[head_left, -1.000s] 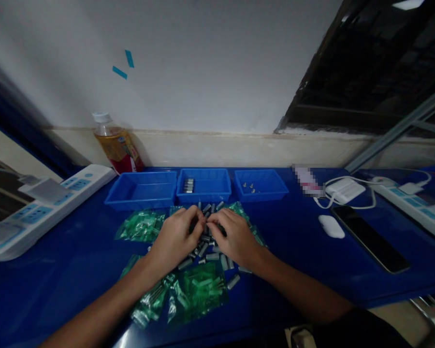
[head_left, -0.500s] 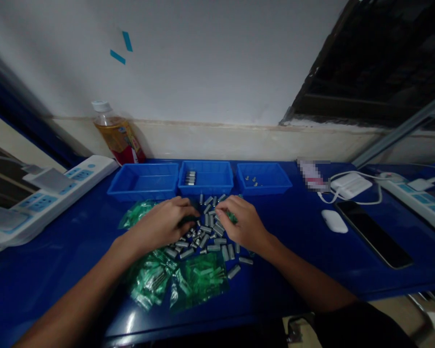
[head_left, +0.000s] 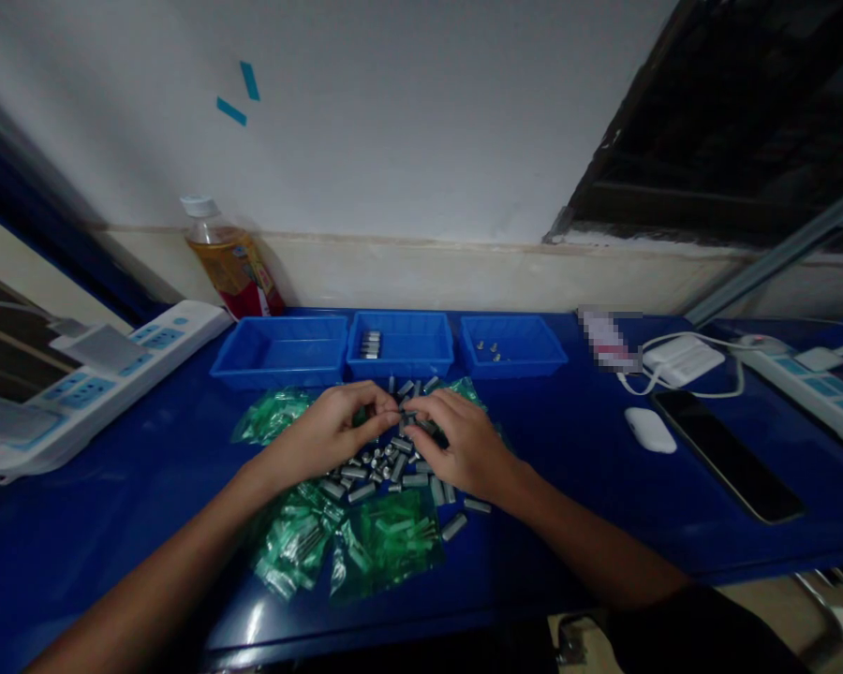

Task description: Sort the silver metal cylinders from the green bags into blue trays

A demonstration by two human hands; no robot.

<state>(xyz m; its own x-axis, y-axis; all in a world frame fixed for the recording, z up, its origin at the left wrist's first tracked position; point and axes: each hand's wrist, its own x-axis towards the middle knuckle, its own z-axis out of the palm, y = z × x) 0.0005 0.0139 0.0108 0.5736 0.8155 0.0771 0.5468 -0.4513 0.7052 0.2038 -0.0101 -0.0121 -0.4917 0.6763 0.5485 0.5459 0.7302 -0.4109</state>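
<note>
Metal cylinders (head_left: 398, 465) lie piled on the blue table (head_left: 590, 421), beneath your two hands.
Your left hand (head_left: 344, 421) and right hand (head_left: 460, 435) bring their fingertips close together over the pile's far part; can't tell whether either pinches a piece. Axes run mixed in the pile; the loose near-right cylinder (head_left: 454, 526) lies flat, slanting away to your right. Middle tray (head_left: 402, 369) holds a neat row (head_left: 371, 344), long axes left-right, probably to stop rolling. Green bags (head_left: 393, 543) lie around the pile, likely for easy reach.

The hands (head_left: 464, 445) partly hide the apparently metal pieces (head_left: 416, 480).
</note>
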